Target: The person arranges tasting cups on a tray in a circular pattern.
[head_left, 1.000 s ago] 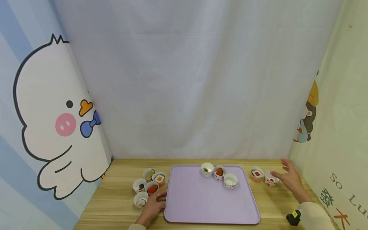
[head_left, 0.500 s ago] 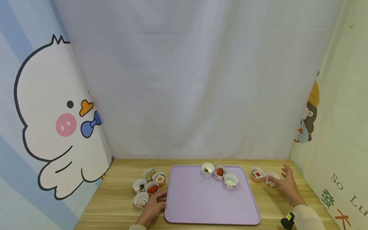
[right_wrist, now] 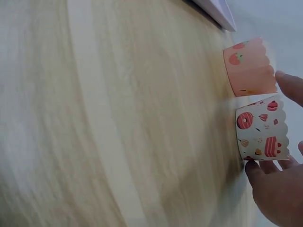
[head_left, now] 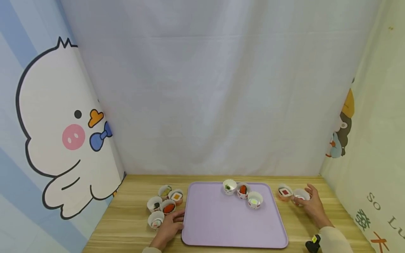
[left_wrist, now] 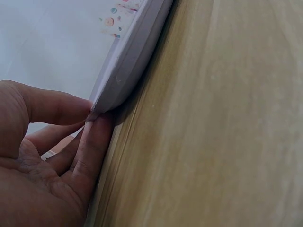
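Observation:
On the lilac tray [head_left: 234, 225] my left hand [head_left: 169, 226] pinches the left rim, thumb above and a finger below, as the left wrist view shows [left_wrist: 52, 156]. To the tray's right, my right hand [head_left: 316, 209] is around a white paper baking cup [right_wrist: 265, 135] printed with cakes and doughnuts. Its fingers touch the cup's far side; the thumb hovers at rim height near the other side. A small red-and-white piece lies in that cup. A pink paper cup [right_wrist: 251, 68] with a strawberry print stands beside it, holding a white piece with a dark red centre.
Near the tray's back edge stand 3 paper cups, including one with a green-and-yellow piece [head_left: 255, 202]. Several more filled cups cluster left of the tray, among them a cup with an orange-red piece [head_left: 168, 208]. A grey curtain [head_left: 221, 105] hangs behind the wooden table [head_left: 126, 218].
My right hand has moved left and down, from beside the white cup to around it. The left hand keeps its hold on the tray's rim. The cups stay in place.

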`<state>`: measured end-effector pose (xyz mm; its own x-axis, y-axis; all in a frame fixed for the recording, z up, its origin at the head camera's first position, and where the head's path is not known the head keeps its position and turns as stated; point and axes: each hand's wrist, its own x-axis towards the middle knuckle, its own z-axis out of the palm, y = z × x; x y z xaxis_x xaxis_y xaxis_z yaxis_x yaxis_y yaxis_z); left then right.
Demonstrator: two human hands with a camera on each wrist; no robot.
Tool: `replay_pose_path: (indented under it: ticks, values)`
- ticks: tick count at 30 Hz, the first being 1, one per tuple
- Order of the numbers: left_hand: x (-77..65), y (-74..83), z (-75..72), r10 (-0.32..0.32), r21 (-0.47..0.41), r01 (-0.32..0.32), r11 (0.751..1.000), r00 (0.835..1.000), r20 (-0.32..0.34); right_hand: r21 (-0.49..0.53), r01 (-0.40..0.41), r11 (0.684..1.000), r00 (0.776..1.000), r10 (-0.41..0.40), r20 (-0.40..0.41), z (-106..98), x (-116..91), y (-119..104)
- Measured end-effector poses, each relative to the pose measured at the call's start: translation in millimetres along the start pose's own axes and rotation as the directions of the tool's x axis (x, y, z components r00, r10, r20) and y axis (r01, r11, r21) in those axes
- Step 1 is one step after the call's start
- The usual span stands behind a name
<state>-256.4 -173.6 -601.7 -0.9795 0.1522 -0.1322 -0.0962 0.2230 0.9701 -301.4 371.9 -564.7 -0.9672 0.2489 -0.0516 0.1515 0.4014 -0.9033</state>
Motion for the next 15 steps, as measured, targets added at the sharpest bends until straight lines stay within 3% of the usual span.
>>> replay_pose_path:
  ticks: [10,15]
  values:
    - [-0.5,2.0,0.9,-0.011,0.005,0.011,1.000,1.000,0.003,0.004,-0.014,1.000,0.999,0.014,-0.038,4.0,0.9,4.3]
    - [-1.0,1.0,0.8,-0.010,0.001,0.010,1.000,1.000,0.000,-0.060,-0.016,0.998,0.999,0.013,-0.051,3.4,1.6,8.0]
